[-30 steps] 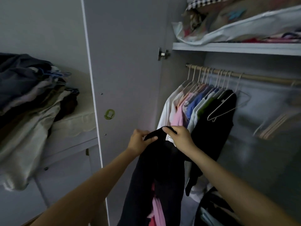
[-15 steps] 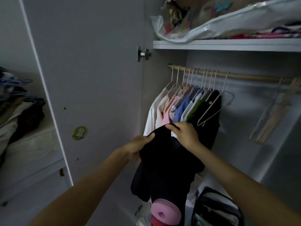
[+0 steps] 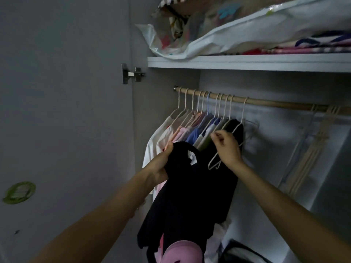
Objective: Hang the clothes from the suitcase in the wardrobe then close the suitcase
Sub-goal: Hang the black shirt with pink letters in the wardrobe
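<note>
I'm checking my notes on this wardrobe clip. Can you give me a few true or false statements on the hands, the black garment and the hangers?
1. The left hand grips the black garment. True.
2. The right hand is on the empty white wire hanger. True.
3. The wooden wardrobe rail is bare. False: many hangers with clothes hang on it.
4. The white shelf above holds nothing. False: bagged bedding lies there.
</note>
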